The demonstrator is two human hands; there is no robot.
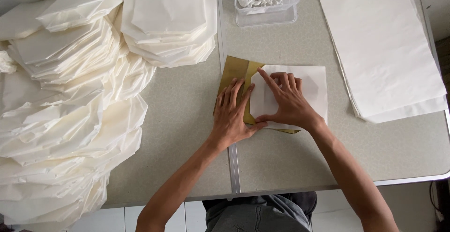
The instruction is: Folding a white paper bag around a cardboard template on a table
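Observation:
A white paper sheet [309, 84] lies over a mustard-yellow card template [233, 70] in the middle of the grey table [187, 133]. My left hand [232, 115] rests flat with fingers spread on the template's left part and the folded paper edge. My right hand [286, 101] presses down on the white sheet, index finger stretched along a diagonal fold at the upper left corner, thumb on the lower edge. Neither hand grips anything.
Big heaps of folded white paper pieces [61, 101] cover the table's left side, with a neater stack [168, 21] at the back. A clear plastic tub [266, 0] with white bits stands at the far edge. A stack of flat white sheets [382, 49] lies at the right.

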